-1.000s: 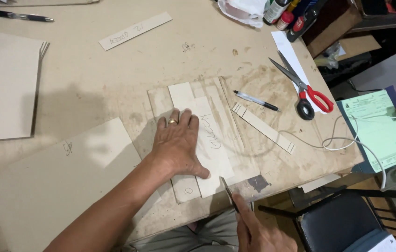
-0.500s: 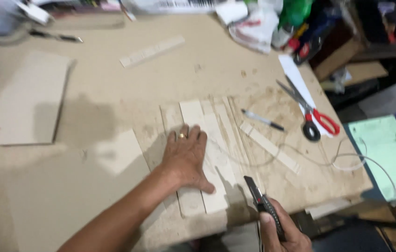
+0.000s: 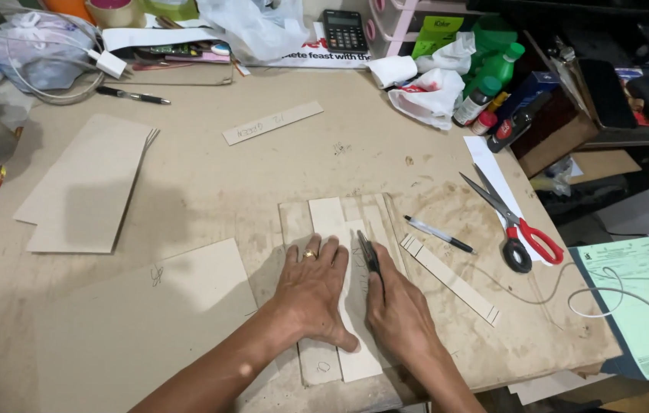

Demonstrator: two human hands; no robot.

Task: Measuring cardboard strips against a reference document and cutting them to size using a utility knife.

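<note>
Two hands close together at the bottom centre of the frame, one pinning a pale strip, the other gripping a knife along its edge.

Nearest, the left hand (image 3: 315,294) lies flat with fingers spread on the pale cardboard strip (image 3: 332,222), seemingly to keep it from sliding on the cardboard sheet (image 3: 386,210) beneath. Just right of it, the right hand (image 3: 399,310) is clamped on a dark utility knife (image 3: 369,256), its blade pointing up the frame along the strip's right edge, as for a straight cut. Right of the hands lie a narrow marked strip (image 3: 451,277), a pen (image 3: 439,234) and red-handled scissors (image 3: 512,222). To the left sit larger cardboard pieces (image 3: 87,183). At the top edge are a calculator (image 3: 344,30) and green bottles (image 3: 493,69).
</note>
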